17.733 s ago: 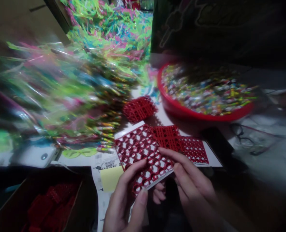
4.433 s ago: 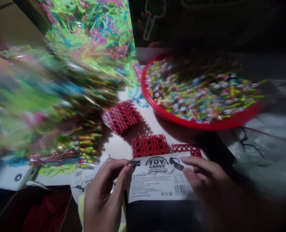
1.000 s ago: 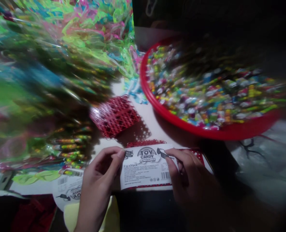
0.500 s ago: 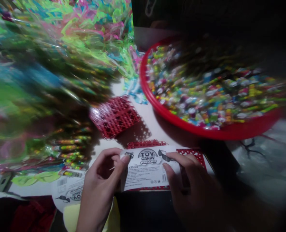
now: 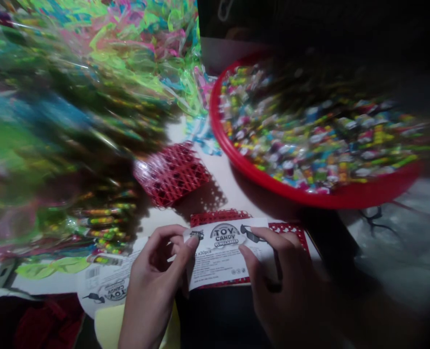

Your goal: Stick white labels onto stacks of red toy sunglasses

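Note:
Both my hands hold a white printed label [image 5: 218, 254] reading "TOY CANDY SUNGLASSES", lying over a red perforated plastic panel [image 5: 286, 229] at the table's near edge. My left hand [image 5: 157, 286] pinches the label's left edge between thumb and fingers. My right hand [image 5: 284, 286] presses the label's right side, fingers spread over it. A red rim of the panel shows under the label's bottom edge. Another red lattice piece [image 5: 219, 216] peeks out just behind the label.
A folded red lattice box [image 5: 171, 173] sits further back. A big red bowl [image 5: 327, 196] of wrapped candies is at right. Bright plastic-wrapped toys [image 5: 73, 121] pile up at left. More printed labels [image 5: 108, 286] and a yellow sheet [image 5: 106, 327] lie by my left wrist.
Earlier I held the bare red perforated panel; the label has since been laid over it. In the last second the label slid slightly and my left fingers shifted onto its left edge.

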The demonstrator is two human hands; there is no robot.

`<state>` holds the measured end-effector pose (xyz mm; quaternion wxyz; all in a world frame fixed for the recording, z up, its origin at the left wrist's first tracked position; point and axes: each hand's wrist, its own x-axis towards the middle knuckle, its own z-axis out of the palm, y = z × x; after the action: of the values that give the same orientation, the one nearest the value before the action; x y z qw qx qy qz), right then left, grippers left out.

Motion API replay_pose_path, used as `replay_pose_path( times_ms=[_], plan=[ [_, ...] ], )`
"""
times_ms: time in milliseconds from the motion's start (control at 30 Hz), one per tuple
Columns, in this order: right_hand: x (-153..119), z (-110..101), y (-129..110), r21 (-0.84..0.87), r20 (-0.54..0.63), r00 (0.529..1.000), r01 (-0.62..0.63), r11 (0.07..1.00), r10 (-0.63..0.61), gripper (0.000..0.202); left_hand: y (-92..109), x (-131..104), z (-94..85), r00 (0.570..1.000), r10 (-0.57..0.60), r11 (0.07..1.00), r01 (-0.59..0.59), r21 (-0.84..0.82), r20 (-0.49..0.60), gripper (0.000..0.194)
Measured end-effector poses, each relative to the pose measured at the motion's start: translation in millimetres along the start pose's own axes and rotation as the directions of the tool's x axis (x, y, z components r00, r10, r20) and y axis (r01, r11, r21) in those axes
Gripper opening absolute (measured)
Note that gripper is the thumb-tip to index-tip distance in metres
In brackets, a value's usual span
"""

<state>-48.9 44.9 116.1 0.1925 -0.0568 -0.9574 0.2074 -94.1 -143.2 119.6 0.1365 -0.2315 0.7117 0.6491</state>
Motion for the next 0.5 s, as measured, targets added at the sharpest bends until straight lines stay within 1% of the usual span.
replay_pose_path(
  times_ms=[100,200,367,500],
  plan=[
    [-2.3,-1.1,-3.3,0.023,0.017,1.000,-0.027,0.999,0.026,0.018,0.1,-1.8,-1.2,1.000,-0.001,1.000,0.001,-0.004,0.006,0.035],
    [-3.1,-1.5,-5.2,0.037,0.013,1.000,-0.024,0.999,0.024,0.017,1.0,-2.0,-2.3,1.000,-0.007,1.000,0.007,0.000,0.017,0.033],
    [-1.7,-2.5,-5.0,0.061,0.017,0.999,-0.051,0.997,0.050,0.017,2.9,0.5,-2.1,0.999,0.050,0.998,-0.051,0.030,0.019,0.028],
    [-2.4,-3.8,-6.1,0.087,0.006,0.998,-0.067,0.994,0.067,0.015,4.6,-1.5,1.1,0.998,0.061,0.998,-0.061,0.008,0.003,0.029]
  ],
)
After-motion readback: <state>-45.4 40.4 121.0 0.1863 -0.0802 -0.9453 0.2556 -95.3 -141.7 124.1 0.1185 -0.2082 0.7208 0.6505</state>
